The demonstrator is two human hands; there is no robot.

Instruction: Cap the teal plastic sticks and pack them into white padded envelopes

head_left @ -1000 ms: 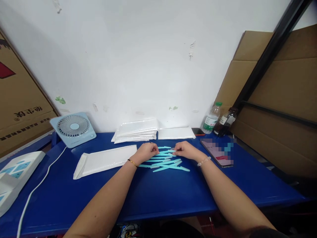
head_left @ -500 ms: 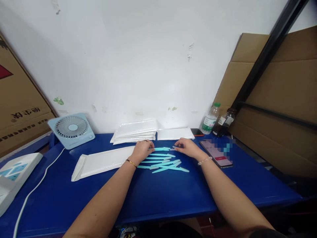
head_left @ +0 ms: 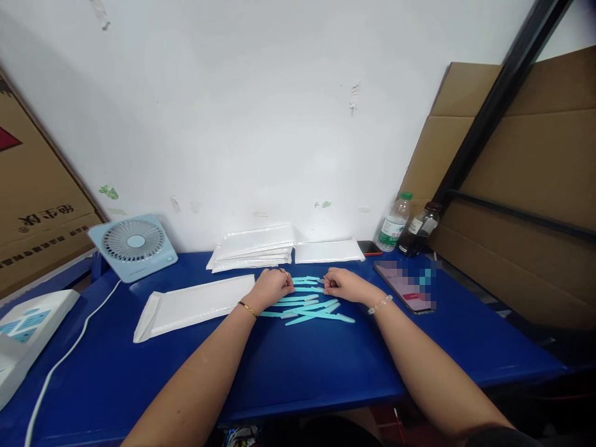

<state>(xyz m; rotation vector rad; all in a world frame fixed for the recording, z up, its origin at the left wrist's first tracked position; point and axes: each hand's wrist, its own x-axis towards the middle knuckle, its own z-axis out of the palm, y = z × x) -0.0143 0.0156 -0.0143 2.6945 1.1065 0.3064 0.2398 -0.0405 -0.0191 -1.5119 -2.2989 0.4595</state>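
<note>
Several teal eyebrow razors with pale, translucent caps lie side by side on the blue table (head_left: 298, 379), a few of them crossing at the near end. My left hand (head_left: 270, 288) is closed, its thumb and fingers pinching the handle end of one eyebrow razor (head_left: 306, 290). At that razor's capped end, the fingers of my right hand (head_left: 348, 286) are pinched together. Just beyond lie more razors (head_left: 306, 280), and nearer me is the crossed group (head_left: 321, 315). A white padded mailer (head_left: 200, 304) lies left of my left hand, partly behind the wrist.
Stacked white mailers (head_left: 256, 243) and another mailer (head_left: 329, 251) lie along the wall. A blue fan (head_left: 136, 245) stands left. At right are a phone (head_left: 405, 288), a clear bottle (head_left: 393, 225) and a dark bottle (head_left: 418, 231). A second phone (head_left: 371, 248) lies behind.
Both hands have shifted slightly toward me, from the farthest razors to the one nearer. My right fingers have closed at its capped end.
</note>
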